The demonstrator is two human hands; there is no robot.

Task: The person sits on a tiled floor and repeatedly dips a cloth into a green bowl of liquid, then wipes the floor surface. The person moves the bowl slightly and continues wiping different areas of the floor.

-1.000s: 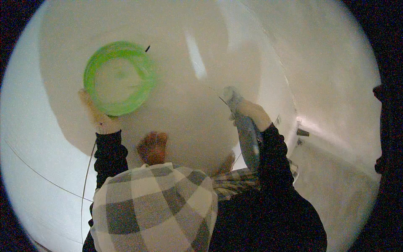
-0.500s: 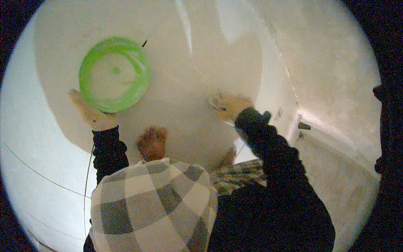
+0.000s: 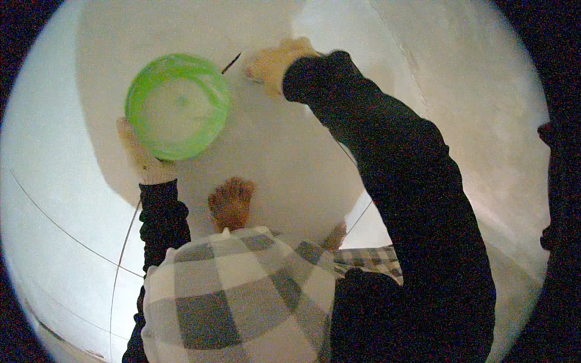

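A round green basin (image 3: 140,81) with a pale, cloudy-looking inside stands at the upper left. Against its lower left rim lies my left hand (image 3: 143,158), its fingers curled along the outside and partly under the basin. My right hand (image 3: 275,63) reaches far forward, to the right of the basin, low over the beige floor area. Its fingers are bent together and blurred; whatever is under them is hidden. Between that hand and the basin lies a thin dark stick-like thing (image 3: 231,63).
A large beige patch (image 3: 290,175) covers much of the pale tiled floor (image 3: 66,199). My bare foot (image 3: 231,202) rests on it in front of my checked clothing (image 3: 206,302). A light wall (image 3: 466,78) runs along the right side.
My right hand has swept forward and left, from the right side toward the basin's far right. My left hand stays at the basin; the view has shifted slightly.
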